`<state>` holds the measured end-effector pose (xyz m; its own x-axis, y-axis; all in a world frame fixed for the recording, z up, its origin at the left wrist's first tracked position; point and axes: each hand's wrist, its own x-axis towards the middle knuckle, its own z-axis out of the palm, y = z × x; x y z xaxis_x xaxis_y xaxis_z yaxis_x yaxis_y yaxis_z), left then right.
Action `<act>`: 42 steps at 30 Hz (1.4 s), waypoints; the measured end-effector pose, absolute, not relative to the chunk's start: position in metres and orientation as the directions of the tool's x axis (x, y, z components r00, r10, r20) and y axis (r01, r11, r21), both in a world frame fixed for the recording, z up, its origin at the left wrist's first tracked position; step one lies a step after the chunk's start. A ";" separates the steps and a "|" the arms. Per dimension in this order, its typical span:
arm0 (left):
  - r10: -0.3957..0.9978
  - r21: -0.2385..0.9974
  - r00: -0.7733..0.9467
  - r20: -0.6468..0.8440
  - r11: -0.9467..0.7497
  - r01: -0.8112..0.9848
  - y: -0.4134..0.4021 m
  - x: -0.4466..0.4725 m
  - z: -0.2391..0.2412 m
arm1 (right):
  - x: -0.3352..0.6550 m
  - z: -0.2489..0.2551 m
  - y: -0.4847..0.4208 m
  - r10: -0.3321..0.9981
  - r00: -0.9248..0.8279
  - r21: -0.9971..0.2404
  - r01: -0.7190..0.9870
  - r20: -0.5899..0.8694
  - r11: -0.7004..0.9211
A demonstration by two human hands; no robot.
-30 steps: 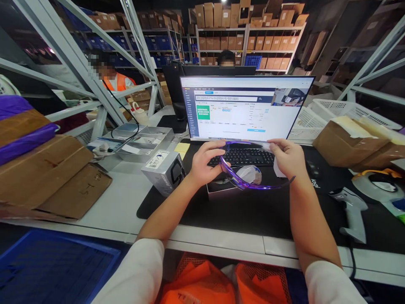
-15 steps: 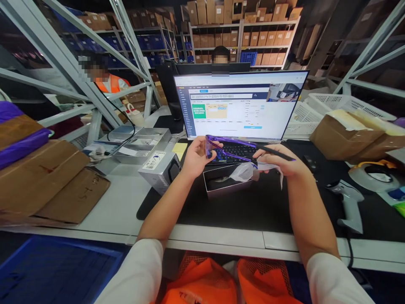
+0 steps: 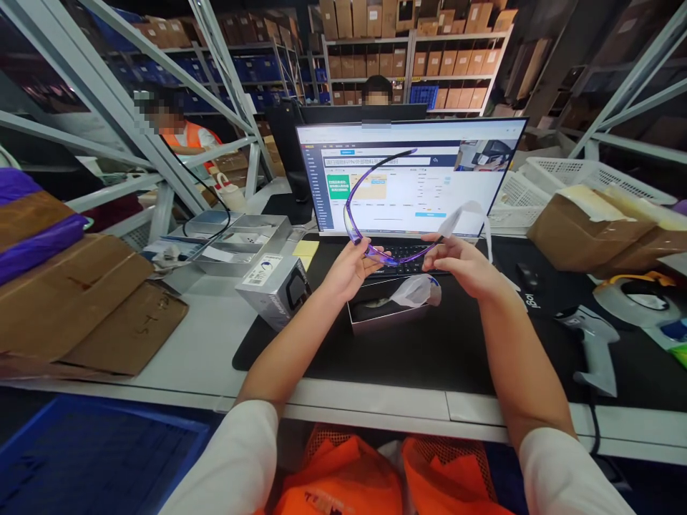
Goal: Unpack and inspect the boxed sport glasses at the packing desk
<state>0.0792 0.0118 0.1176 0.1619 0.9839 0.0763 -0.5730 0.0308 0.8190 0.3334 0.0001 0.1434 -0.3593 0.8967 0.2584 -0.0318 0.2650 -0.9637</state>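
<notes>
Both my hands hold a pair of purple translucent glasses (image 3: 354,214) up in front of the monitor (image 3: 408,175). My left hand (image 3: 351,268) pinches the frame at its left end, where one temple arm rises up and to the right. My right hand (image 3: 459,261) grips the right end of the frame together with a strip of clear plastic wrap (image 3: 464,214). Below the hands, an open box (image 3: 376,311) with a crumpled clear bag (image 3: 416,290) rests on the black desk mat (image 3: 408,357). A keyboard (image 3: 408,259) lies behind it.
A grey product box (image 3: 276,286) and metal trays (image 3: 236,239) lie to the left, with cardboard (image 3: 86,300) beyond them. On the right are a barcode scanner (image 3: 593,343), a mouse (image 3: 526,275), a tape dispenser (image 3: 638,297) and a brown parcel (image 3: 585,229). Two people sit behind the shelving.
The glasses have been lifted and turned from flat over the keyboard to upright before the screen, one temple arm now swung up. The plastic wrap rose with my right hand.
</notes>
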 end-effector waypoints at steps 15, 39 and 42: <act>0.986 0.800 0.163 0.019 0.083 -0.594 0.012 0.091 0.105 | 0.310 0.129 0.007 0.794 0.065 -0.795 0.112 0.605 0.597; 0.952 0.833 0.012 0.306 -0.262 -0.486 0.004 0.099 0.105 | 0.311 0.138 -0.011 0.856 -0.166 -0.691 0.525 0.490 0.497; 0.929 0.834 0.017 0.370 -0.324 -0.448 0.006 0.098 0.103 | 0.317 0.140 -0.009 0.858 -0.321 -0.813 0.307 0.402 0.495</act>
<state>0.0985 0.0056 0.1026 0.0167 0.9290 0.3696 -0.4476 -0.3236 0.8336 0.3167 -0.0094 0.1398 -0.3212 0.8577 0.4016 0.3069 0.4954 -0.8127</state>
